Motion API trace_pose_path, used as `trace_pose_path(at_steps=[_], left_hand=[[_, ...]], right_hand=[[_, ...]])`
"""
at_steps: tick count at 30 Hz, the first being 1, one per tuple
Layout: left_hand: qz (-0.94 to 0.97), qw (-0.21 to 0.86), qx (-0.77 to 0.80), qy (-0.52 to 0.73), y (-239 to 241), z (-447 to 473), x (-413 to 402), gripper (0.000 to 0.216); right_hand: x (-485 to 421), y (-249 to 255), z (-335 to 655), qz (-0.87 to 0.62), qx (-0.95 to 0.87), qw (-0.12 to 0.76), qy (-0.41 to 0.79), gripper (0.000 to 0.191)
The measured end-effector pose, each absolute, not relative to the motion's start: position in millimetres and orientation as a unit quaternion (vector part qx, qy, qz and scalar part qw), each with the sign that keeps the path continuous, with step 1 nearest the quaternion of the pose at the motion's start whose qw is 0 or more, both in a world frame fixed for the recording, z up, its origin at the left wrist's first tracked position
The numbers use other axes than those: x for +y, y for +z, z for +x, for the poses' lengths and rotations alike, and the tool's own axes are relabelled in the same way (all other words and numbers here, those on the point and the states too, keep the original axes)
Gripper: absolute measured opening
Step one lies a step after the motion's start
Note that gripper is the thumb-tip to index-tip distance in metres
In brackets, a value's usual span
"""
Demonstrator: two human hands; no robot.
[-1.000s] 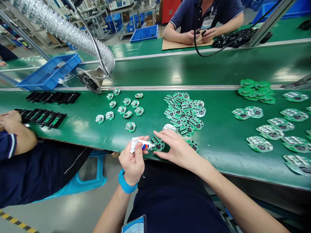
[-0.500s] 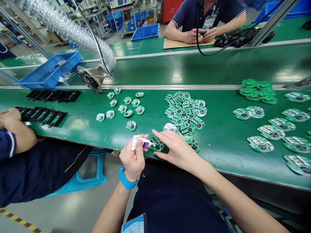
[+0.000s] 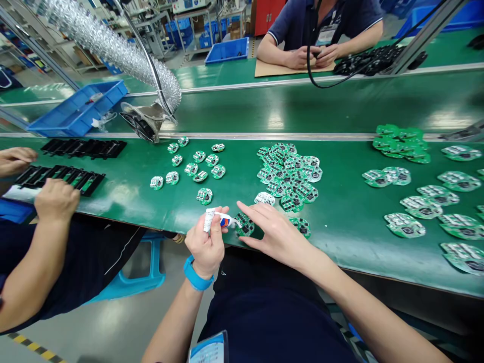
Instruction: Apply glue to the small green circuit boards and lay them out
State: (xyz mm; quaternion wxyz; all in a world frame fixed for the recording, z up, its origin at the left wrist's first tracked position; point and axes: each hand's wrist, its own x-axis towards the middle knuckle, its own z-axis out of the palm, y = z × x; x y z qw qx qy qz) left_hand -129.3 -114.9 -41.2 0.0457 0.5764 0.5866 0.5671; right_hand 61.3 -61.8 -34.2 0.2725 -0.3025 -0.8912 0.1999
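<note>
My left hand (image 3: 206,242), with a blue band at the wrist, is closed round a small white glue tube (image 3: 225,220) with an orange and blue print and a rolled-up tail. The tube's nozzle points right, at the edge of a round green circuit board (image 3: 245,225) on the bench edge. My right hand (image 3: 278,232) is open, thumb and forefinger spread on either side of that board; whether they touch it I cannot tell. Close by lie another circuit board (image 3: 301,227) and a paler one (image 3: 264,198).
Beyond my hands is a heap of circuit boards (image 3: 287,166); smaller boards (image 3: 191,169) lie to the left, more boards (image 3: 406,224) to the right. A co-worker's hand (image 3: 56,199) is by black frames (image 3: 85,182). A duct fan (image 3: 139,123) hangs over the bench.
My hands and the tube have hardly moved. At the left, the co-worker's arm has reached further over the bench, and both of that person's hands are now apart at the black frames.
</note>
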Motion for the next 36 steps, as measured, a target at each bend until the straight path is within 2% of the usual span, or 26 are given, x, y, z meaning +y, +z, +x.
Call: trace_pose_path(at_steps=[11,19,29,36], left_hand=[[0.582,-0.002,0.592,0.557,-33.8,-130.8,-114.3,0.018],[0.574,0.07,0.567,0.586,-34.9,-119.4,-121.4,0.019],[0.559,0.047,0.599,0.571,-36.0,-126.5,-108.7,0.026],[0.573,0.039,0.585,0.573,-27.5,-117.9,-121.3,0.021]], right_hand=[[-62.2,-34.2,58.4,-0.305,-0.889,0.281,0.194,0.093],[-63.7,-30.6,58.4,-0.312,-0.884,0.277,0.21,0.107],[-68.3,-30.5,58.9,-0.317,-0.876,0.276,0.235,0.119],[-68.5,-32.7,59.4,-0.327,-0.876,0.27,0.232,0.121]])
